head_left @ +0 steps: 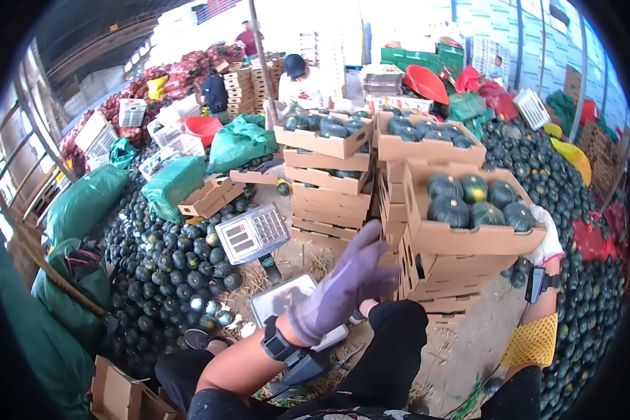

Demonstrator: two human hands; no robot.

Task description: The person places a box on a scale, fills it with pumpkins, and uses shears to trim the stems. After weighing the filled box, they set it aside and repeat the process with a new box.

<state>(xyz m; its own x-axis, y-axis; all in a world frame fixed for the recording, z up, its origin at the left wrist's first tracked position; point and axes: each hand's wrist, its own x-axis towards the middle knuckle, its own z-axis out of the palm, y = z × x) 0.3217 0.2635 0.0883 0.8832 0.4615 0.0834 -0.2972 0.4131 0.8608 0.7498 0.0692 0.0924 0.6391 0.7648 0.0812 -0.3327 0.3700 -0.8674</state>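
My left hand [346, 283], in a purple glove with a black strap at the wrist, is raised in front of the stacked boxes. Its fingers are stretched out and nothing is in it. My right hand [547, 236], in a white glove, grips the right end of an open cardboard box [462, 239]; some of its fingers are hidden there. Several round dark green pumpkins [448, 211] lie in that box, one with a yellow-orange patch. The box sits on top of a stack of cardboard boxes [455, 269].
A scale with a display [252, 233] and a platform [283, 297] stands left of my legs. Pumpkins are heaped on the left [182, 273] and right [584, 308]. More filled boxes [329, 143] are stacked ahead. Green sacks [84, 203] lie left. Other people [301, 84] are behind.
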